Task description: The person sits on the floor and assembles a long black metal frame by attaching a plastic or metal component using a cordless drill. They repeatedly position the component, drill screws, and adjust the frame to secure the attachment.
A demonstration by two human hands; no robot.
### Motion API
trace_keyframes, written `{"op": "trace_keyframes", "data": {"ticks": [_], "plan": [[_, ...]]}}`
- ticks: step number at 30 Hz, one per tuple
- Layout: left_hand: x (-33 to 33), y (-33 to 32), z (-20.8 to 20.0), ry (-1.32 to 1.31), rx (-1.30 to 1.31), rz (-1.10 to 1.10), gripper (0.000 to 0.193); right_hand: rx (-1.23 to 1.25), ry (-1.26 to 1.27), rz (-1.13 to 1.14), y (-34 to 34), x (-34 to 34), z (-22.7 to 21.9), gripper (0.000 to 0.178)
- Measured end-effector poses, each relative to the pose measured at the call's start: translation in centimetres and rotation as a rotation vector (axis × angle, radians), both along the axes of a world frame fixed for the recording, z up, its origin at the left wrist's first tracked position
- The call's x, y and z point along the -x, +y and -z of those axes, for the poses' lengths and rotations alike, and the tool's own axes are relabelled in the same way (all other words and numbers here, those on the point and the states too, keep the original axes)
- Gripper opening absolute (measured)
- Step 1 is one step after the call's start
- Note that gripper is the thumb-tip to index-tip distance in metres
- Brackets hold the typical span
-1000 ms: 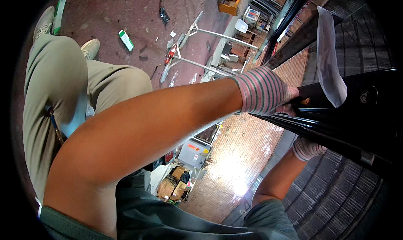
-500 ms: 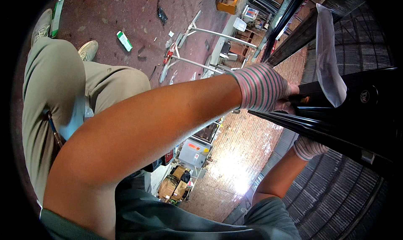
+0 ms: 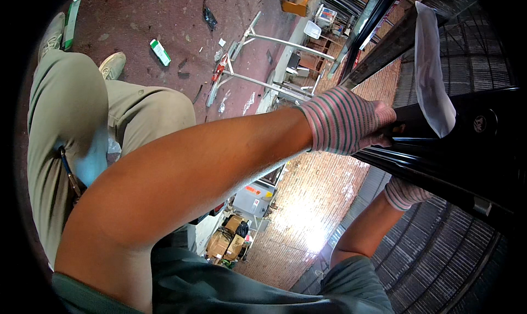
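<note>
Closest to the camera is the left hand (image 3: 346, 124) in a striped knit glove, arm stretched across the middle of the frame, grip closed around the top edge of a glossy black metal frame (image 3: 466, 143) that runs along the right side. Just below that, lower right, the right hand (image 3: 405, 193), also gloved, is pressed up under the same frame; its fingers are hidden behind the bar, so I can't tell if it's actually gripping or just bracing. A strip of white protective film (image 3: 431, 72) hangs loose off the frame at upper right, just beside the left hand. Under all that there's a brick wall (image 3: 324, 204), and way down in the upper left is the reddish floor (image 3: 159, 17) with scraps and a white metal stand (image 3: 269, 61) lying on it. Looks like the person's up high here, so the worry is obvious: shiny paint plus knit gloves could mean a slip, and if the frame gets away it drops a long way onto whatever's below.
</note>
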State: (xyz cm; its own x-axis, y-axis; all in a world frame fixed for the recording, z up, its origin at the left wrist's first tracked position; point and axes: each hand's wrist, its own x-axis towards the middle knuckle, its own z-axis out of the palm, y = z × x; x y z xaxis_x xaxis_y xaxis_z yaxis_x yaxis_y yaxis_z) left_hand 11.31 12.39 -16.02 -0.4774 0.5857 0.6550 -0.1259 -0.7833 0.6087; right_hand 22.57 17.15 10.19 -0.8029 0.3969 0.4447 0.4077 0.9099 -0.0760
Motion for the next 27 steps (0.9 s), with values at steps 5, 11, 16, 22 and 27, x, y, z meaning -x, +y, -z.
{"op": "trace_keyframes", "data": {"ticks": [5,11,16,22,27], "plan": [[0.0,0.1,0.1,-0.052,-0.051,0.078,0.054,0.24,0.06,0.045,-1.5,0.9,0.8,0.05],[0.3,-0.1,0.1,0.021,-0.01,0.003,0.057,0.23,0.057,-0.04,-1.7,1.5,1.1,0.056],[0.1,0.4,0.4,0.022,-0.022,-0.024,0.059,0.282,0.061,-0.004,-2.7,2.7,2.0,0.061],[0.6,0.0,0.1,0.042,-0.028,-0.01,0.06,0.436,0.021,-0.002,-2.7,2.3,0.9,0.058],[0.5,-0.7,-0.3,0.012,-0.027,0.003,0.058,0.598,0.042,-0.06,-3.2,2.3,1.4,0.053]]}}
